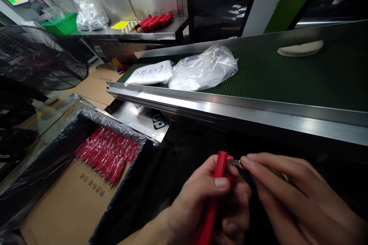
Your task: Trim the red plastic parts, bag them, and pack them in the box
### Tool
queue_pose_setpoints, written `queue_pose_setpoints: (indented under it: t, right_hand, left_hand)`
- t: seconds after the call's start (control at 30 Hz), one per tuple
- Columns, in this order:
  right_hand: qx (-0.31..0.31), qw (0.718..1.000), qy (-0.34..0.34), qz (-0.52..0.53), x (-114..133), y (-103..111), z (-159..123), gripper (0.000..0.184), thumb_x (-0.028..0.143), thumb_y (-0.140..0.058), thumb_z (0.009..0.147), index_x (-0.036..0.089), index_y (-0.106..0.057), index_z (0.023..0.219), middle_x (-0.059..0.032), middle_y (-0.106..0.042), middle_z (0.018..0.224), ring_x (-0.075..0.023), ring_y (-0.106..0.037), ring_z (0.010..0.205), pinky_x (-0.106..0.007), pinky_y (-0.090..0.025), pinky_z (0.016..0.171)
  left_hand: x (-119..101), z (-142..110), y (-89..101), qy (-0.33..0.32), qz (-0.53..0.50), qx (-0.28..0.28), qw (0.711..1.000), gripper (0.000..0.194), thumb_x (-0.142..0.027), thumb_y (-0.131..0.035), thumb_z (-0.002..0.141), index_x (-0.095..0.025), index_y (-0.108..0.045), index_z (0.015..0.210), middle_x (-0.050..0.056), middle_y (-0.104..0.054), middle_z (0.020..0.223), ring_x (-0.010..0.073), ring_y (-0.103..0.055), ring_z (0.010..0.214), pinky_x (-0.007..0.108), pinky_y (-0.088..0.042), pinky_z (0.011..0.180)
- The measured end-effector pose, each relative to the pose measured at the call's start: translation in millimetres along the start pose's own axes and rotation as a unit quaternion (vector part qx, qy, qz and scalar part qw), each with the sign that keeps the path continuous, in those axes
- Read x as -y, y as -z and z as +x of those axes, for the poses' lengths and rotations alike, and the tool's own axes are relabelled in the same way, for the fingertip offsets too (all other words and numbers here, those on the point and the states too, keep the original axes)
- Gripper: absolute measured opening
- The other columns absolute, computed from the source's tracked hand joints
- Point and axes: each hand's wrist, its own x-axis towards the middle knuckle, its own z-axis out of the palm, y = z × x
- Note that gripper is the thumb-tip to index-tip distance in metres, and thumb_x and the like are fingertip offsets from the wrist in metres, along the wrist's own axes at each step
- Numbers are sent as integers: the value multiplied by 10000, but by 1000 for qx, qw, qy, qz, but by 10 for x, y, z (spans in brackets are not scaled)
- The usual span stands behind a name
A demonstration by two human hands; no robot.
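My left hand (201,195) is closed around a long red plastic part (211,214), held tilted in front of the conveyor. Its upper end sticks out above my thumb. My right hand (293,187) pinches a small, thin blade-like metal piece (236,163) between thumb and fingertips. The tip of this piece meets the red part near its upper end, on the right side. Whether it is a knife blade or another small tool, I cannot tell. My left fingers hide much of the red part's middle.
A conveyor (267,80) with a metal rim carries clear plastic bags (205,69), a white packet (151,72) and a pale curved piece (300,48). At lower left, a lined box (77,199) holds several bagged red parts (107,153). More red parts (155,22) lie on a steel bench; a fan (40,57) stands left.
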Motion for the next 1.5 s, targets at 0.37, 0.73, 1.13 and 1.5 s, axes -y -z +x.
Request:
queue_pose_setpoints:
  t: [0.37,0.73,1.13,1.5]
  right_hand:
    - [-39,999,5,12,-98,3,-30,430,18,-579,861,216,-635,1239,-68,-615,1156,-205,-605,1028,-338,-489,805]
    - [18,997,68,-35,-122,3,-54,534,23,-568,869,249,-548,1353,-89,-584,1192,-239,-567,1029,-409,-432,835]
    - [12,998,49,-21,-61,-13,-68,560,4,-550,869,252,-532,1370,-91,-575,1207,-256,-559,1056,-429,-422,861]
    - [32,988,102,-109,-194,-1,-182,614,93,-558,878,226,-421,1462,-139,-555,1223,-314,-536,1064,-467,-384,859]
  left_hand:
    - [-28,-11,35,17,9,11,1000,181,-312,-537,891,-219,-466,1029,33,-522,879,50,-478,511,108,-390,402]
    - [-17,-2,24,38,-26,61,997,200,-367,-499,912,-219,-484,1045,40,-498,828,67,-466,485,107,-338,351]
    - [33,-2,91,55,-89,97,990,239,-385,-422,938,-220,-518,1082,39,-468,871,76,-484,519,121,-308,371]
    - [46,27,154,117,-64,120,984,396,-534,-422,898,-159,-552,898,-4,-343,612,94,-280,462,155,-185,333]
